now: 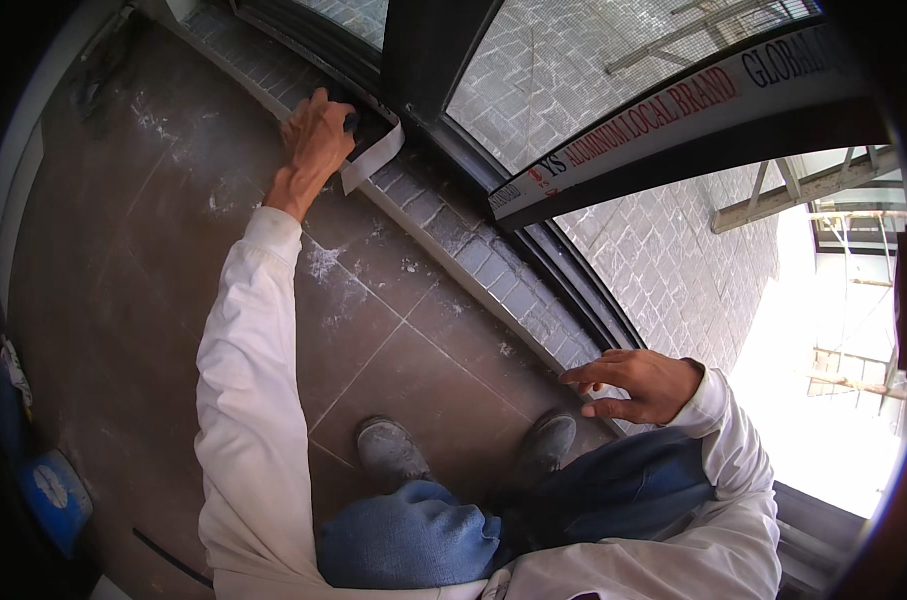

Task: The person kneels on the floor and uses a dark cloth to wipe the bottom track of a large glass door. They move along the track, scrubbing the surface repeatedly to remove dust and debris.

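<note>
My left hand (315, 138) reaches far forward and down to the bottom of a dark window frame (428, 60). Its fingers are closed on a white protective strip (373, 158) that curls off the frame by the sill. My right hand (641, 385) hovers near my right knee with the fingers loosely spread, holding nothing. It is close to the dark bottom track (573, 285) of the frame. My sleeves are white, my trousers are blue jeans, and my two dusty shoes (391, 450) stand on the floor below.
Brown floor tiles (173, 260) carry white dust patches. A grey brick-patterned sill (473, 255) runs diagonally along the window. A white strip with red lettering (663, 115) crosses the glass. Scaffolding (833, 190) shows outside. A blue object (53, 495) lies at lower left.
</note>
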The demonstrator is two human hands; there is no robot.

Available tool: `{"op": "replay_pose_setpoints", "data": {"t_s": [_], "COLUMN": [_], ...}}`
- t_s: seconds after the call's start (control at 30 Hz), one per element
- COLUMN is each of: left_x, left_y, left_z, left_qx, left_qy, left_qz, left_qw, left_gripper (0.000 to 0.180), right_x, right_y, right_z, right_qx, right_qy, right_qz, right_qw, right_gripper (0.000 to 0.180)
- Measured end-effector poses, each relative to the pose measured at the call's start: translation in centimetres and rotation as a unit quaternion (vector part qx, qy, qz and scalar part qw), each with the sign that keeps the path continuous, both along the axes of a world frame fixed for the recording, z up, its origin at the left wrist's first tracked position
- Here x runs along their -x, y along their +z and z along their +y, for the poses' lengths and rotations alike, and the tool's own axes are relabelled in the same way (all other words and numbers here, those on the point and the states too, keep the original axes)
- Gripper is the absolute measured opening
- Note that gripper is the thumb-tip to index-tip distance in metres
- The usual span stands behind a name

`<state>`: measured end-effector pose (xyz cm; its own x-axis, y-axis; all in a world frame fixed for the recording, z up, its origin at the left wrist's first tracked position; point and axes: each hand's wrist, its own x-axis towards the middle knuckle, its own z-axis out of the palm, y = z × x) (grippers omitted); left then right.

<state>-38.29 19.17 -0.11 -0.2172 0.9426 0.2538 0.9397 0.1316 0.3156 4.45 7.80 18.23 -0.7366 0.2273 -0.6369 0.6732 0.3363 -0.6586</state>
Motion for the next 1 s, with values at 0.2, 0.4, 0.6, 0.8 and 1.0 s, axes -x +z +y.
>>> {"op": "replay_pose_setpoints", "data": {"t_s": [0.2,0.4,0.6,0.8,1.0], "left_x": [-4.3,-5.3,2.4,2.2,-8.0], "left_y": [-0.5,-1.9,-1.9,-1.9,-1.8], "left_z": [-1.2,-4.9,0.9,3.1,-5.2], "left_qx": [-0.038,-0.112,-0.112,-0.048,-0.023], "left_qy": [0.071,-0.065,0.053,0.087,-0.15], "left_qz": [-0.102,-0.109,-0.043,-0.028,-0.15], "left_qw": [0.992,0.986,0.991,0.995,0.977], "left_gripper": [0.028,0.03,0.029,0.028,0.025], "right_x": [-0.1,0.1,-1.3,-1.5,-0.9], "right_y": [0.3,0.3,0.4,-0.1,-0.4], "right_z": [0.1,0.3,0.6,0.5,0.6], "right_qx": [0.019,0.016,0.005,0.021,0.027], "right_qy": [-0.013,0.007,-0.026,-0.018,-0.006], "right_qz": [-0.011,-0.018,-0.068,-0.026,-0.022], "right_qw": [1.0,1.0,0.997,0.999,0.999], "right_gripper": [0.048,0.047,0.05,0.049,0.049]}}
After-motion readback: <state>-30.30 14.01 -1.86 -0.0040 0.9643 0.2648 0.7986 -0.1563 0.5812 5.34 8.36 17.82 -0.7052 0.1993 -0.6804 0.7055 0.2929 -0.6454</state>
